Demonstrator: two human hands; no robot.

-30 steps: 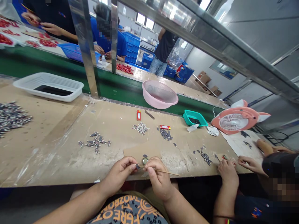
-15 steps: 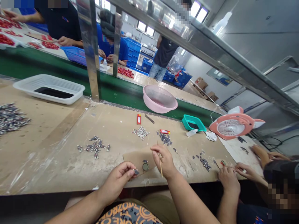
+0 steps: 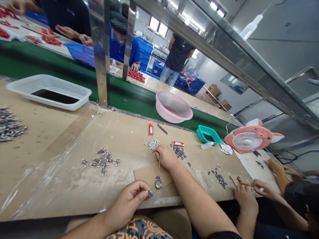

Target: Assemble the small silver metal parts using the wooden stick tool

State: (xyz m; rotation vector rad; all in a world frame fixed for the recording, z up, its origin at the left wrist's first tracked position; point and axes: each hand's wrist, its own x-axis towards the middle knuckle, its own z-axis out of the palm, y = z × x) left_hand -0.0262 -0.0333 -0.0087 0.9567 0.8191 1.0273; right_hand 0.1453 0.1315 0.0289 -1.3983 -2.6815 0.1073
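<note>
Here, orange shirt lettering [image 3: 132, 227] shows below the hands [image 3: 131, 198]

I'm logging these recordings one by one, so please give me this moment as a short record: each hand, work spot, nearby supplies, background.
Left grip: pinches a small dark piece
Right grip: holds a thin stick, at the near edge of the white pieces
Work spot: crown bottle cap on cardboard sheet
Nearby: dark pile, two red lighters
Background: pink basin, pig-faced fan
</note>
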